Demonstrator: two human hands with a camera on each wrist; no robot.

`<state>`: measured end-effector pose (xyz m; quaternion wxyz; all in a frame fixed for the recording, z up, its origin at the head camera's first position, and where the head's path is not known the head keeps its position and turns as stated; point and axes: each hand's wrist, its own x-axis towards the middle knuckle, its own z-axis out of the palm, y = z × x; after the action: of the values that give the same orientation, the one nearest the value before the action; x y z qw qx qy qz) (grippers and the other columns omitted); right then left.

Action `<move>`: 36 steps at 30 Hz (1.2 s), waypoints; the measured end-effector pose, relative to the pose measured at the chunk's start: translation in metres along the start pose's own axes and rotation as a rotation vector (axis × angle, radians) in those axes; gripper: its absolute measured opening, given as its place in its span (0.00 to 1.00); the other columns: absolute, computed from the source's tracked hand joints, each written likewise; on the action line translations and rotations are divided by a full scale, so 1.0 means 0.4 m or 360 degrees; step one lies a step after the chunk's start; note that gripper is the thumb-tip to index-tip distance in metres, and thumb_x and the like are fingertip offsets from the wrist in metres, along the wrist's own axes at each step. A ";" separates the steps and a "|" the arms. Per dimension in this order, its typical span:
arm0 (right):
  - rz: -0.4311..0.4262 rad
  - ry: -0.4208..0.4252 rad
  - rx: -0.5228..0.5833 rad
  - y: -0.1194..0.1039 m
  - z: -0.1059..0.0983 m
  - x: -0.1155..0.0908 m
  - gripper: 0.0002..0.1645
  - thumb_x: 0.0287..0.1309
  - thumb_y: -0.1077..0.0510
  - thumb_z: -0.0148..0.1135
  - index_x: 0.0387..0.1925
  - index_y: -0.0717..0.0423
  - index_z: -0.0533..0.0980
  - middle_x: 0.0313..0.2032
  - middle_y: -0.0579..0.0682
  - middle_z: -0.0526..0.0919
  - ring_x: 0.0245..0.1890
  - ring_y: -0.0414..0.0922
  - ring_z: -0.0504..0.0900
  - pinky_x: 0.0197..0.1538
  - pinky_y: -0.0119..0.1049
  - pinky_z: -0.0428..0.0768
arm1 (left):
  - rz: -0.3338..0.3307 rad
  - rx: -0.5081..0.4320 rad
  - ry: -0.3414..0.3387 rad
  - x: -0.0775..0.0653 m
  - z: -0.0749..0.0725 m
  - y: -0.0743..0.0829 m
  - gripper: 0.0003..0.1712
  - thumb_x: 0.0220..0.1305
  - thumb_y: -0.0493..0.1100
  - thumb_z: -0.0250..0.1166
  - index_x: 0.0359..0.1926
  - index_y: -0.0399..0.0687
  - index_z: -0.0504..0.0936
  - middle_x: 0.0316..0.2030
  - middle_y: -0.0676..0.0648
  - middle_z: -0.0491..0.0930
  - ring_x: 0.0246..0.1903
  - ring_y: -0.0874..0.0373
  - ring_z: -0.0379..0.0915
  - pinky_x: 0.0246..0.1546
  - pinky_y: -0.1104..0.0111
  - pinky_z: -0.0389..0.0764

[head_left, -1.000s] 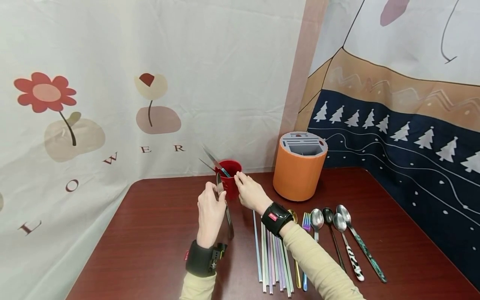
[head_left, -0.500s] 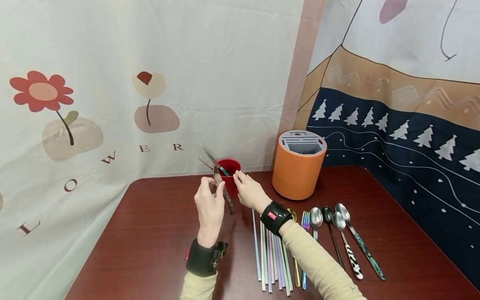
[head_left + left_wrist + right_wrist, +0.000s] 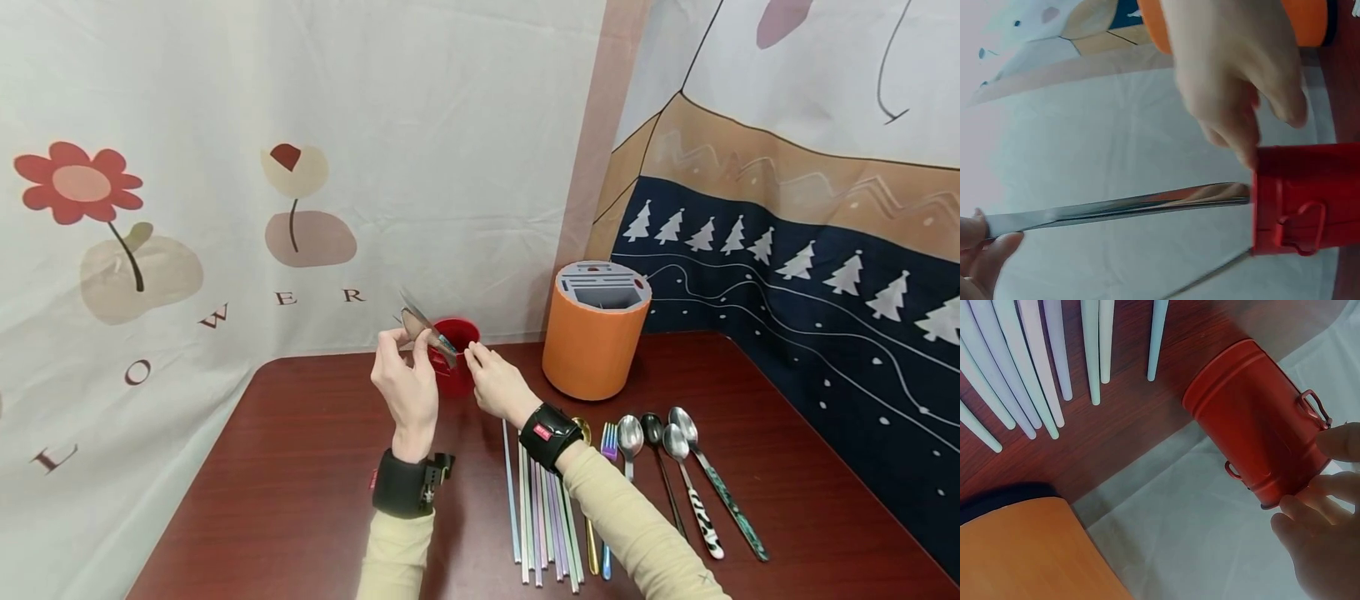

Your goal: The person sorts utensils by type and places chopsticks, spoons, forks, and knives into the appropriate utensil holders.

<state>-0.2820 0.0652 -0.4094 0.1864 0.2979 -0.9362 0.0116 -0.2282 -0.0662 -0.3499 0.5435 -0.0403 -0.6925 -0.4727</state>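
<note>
Head view shows the left hand [image 3: 407, 387], now higher, pinching a table knife [image 3: 1125, 208], maybe lined up to the red cup [image 3: 455, 383], the right hand [image 3: 501, 386], fingers loose, touching its four-o'clock rim.

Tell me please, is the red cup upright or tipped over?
Upright: the head view shows the red cup standing on the table, its open mouth facing up.

left hand [image 3: 407, 395] and right hand [image 3: 501, 385] are held near each other
a pinch is made by the left thumb [image 3: 422, 353] and fingers [image 3: 389, 347]; the right fingers [image 3: 482, 358] are extended, and the right forearm [image 3: 633, 525] is slanted inward.
</note>
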 end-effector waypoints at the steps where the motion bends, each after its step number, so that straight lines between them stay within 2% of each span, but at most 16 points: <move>1: -0.0002 0.0002 -0.0003 0.000 0.001 0.000 0.30 0.55 0.61 0.60 0.60 0.68 0.70 0.61 0.61 0.72 0.61 0.52 0.73 0.63 0.43 0.73 | 0.0001 0.0004 0.0026 0.001 0.006 -0.006 0.13 0.58 0.37 0.67 0.33 0.32 0.72 0.30 0.36 0.78 0.29 0.47 0.77 0.27 0.62 0.78; 9: -0.0019 0.0043 -0.0008 0.004 0.012 -0.001 0.30 0.54 0.62 0.60 0.59 0.68 0.71 0.61 0.61 0.72 0.61 0.53 0.73 0.62 0.44 0.74 | -0.0041 -0.0049 0.0154 -0.009 0.039 -0.053 0.14 0.59 0.39 0.66 0.32 0.32 0.72 0.31 0.35 0.79 0.30 0.47 0.78 0.28 0.69 0.78; 14: -0.0031 0.0065 -0.0017 0.006 0.020 -0.001 0.30 0.53 0.63 0.60 0.59 0.68 0.70 0.61 0.61 0.72 0.62 0.53 0.73 0.62 0.44 0.74 | -0.0067 -0.0044 0.0170 -0.015 0.051 -0.073 0.14 0.60 0.41 0.65 0.33 0.33 0.72 0.31 0.35 0.79 0.32 0.47 0.78 0.27 0.66 0.78; 20: -0.0021 0.0060 -0.0012 0.007 0.022 -0.002 0.30 0.54 0.63 0.60 0.59 0.68 0.70 0.61 0.61 0.72 0.62 0.53 0.73 0.62 0.44 0.74 | -0.0133 -0.0073 0.0136 -0.021 0.061 -0.097 0.15 0.61 0.42 0.65 0.33 0.33 0.72 0.33 0.35 0.79 0.33 0.47 0.78 0.28 0.63 0.78; 23: -0.0017 0.0053 -0.0010 0.008 0.022 -0.002 0.30 0.54 0.62 0.60 0.60 0.68 0.70 0.61 0.61 0.72 0.62 0.53 0.73 0.62 0.44 0.74 | -0.0159 -0.0079 0.0125 -0.026 0.065 -0.108 0.14 0.61 0.40 0.65 0.33 0.32 0.71 0.32 0.34 0.78 0.29 0.46 0.77 0.29 0.70 0.77; 25: -0.0014 0.0054 -0.0009 0.007 0.021 -0.002 0.30 0.55 0.62 0.60 0.60 0.68 0.70 0.61 0.61 0.72 0.62 0.53 0.73 0.62 0.43 0.74 | -0.0183 -0.0075 0.0105 -0.030 0.067 -0.115 0.14 0.61 0.40 0.65 0.33 0.32 0.71 0.31 0.34 0.77 0.28 0.45 0.75 0.28 0.69 0.76; 29: -0.0013 0.0044 -0.0021 0.006 0.021 -0.002 0.29 0.55 0.62 0.59 0.60 0.67 0.70 0.62 0.61 0.72 0.63 0.52 0.72 0.62 0.43 0.73 | -0.0285 -0.0078 0.0017 -0.040 0.069 -0.130 0.14 0.63 0.40 0.63 0.34 0.32 0.70 0.31 0.34 0.75 0.29 0.45 0.75 0.30 0.64 0.76; 33: -0.0011 0.0037 -0.0018 0.004 0.018 -0.002 0.29 0.56 0.62 0.59 0.60 0.68 0.70 0.62 0.61 0.72 0.63 0.52 0.71 0.62 0.44 0.73 | -0.0396 -0.0089 -0.0077 -0.045 0.074 -0.142 0.14 0.64 0.42 0.62 0.36 0.33 0.71 0.34 0.36 0.78 0.33 0.47 0.76 0.33 0.69 0.77; 36: -0.0011 0.0038 -0.0024 0.003 0.016 -0.003 0.29 0.56 0.62 0.59 0.60 0.67 0.70 0.62 0.61 0.72 0.63 0.52 0.71 0.62 0.44 0.73 | -0.0440 -0.0067 -0.0131 -0.047 0.077 -0.154 0.13 0.63 0.41 0.63 0.36 0.33 0.72 0.33 0.37 0.80 0.33 0.47 0.77 0.33 0.69 0.76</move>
<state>-0.2838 0.0660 -0.4157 0.1998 0.2995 -0.9329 0.0074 -0.2776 -0.0698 -0.4012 0.4434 0.0247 -0.7031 -0.5554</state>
